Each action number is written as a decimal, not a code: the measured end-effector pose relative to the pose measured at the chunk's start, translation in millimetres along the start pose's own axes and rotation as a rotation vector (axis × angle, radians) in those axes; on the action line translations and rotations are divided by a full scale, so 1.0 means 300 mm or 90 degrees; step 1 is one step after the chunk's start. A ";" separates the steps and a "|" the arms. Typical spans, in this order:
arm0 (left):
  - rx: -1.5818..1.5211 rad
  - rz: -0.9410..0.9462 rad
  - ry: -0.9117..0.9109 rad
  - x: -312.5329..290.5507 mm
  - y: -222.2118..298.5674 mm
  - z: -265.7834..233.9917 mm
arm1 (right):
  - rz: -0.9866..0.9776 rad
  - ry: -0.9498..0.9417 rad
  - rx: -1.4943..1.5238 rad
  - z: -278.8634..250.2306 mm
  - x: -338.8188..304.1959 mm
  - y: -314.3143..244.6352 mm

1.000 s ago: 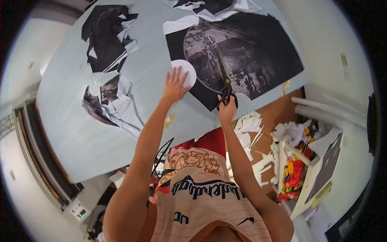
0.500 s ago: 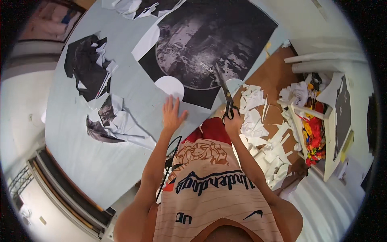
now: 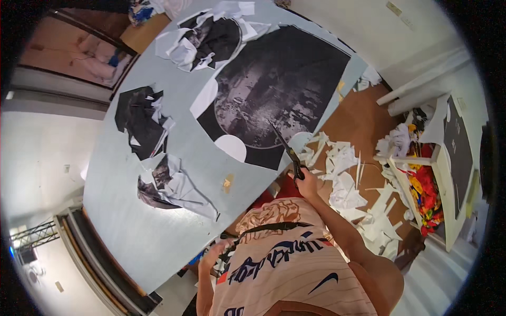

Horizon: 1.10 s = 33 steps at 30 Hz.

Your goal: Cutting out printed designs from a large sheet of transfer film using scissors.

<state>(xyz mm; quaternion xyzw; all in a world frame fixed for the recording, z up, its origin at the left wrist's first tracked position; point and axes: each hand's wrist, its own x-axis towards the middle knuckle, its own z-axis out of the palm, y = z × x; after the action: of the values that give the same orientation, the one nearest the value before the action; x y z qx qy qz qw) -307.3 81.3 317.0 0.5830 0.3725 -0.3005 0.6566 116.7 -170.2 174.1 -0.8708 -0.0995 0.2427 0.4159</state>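
My right hand [image 3: 307, 184] grips a pair of large black scissors [image 3: 291, 152] at the table's near edge. The blades point up and left over a black printed panel [image 3: 253, 108] with a grey, mottled disc on it. A white, rounded shape [image 3: 231, 147] shows at the panel's lower left edge. My left hand [image 3: 213, 254] is off the table, low beside my waist near its edge. Its fingers are small and blurred, so whether they hold anything is unclear.
On the pale blue table [image 3: 124, 231] lie crumpled black and white offcuts [image 3: 141, 118], a grey-white scrap [image 3: 182, 192] and a far heap [image 3: 211, 42]. White scraps [image 3: 345, 187] litter the brown floor at right. A white-framed bin [image 3: 421, 189] holds red and yellow cloth.
My left hand has left the tabletop and dropped back beside my waist. The view has shifted, so the table appears lower and further right. The scissors stay in my right hand.
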 end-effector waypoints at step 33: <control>0.716 0.104 0.089 0.645 0.448 -0.398 | 0.000 0.039 -0.071 0.067 0.100 0.012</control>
<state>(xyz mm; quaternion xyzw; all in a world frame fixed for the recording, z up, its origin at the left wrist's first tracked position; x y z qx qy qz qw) -107.6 225.8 222.2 0.8880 0.1514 -0.3615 0.2405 132.1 -147.6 150.3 -0.8995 -0.0996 0.2099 0.3699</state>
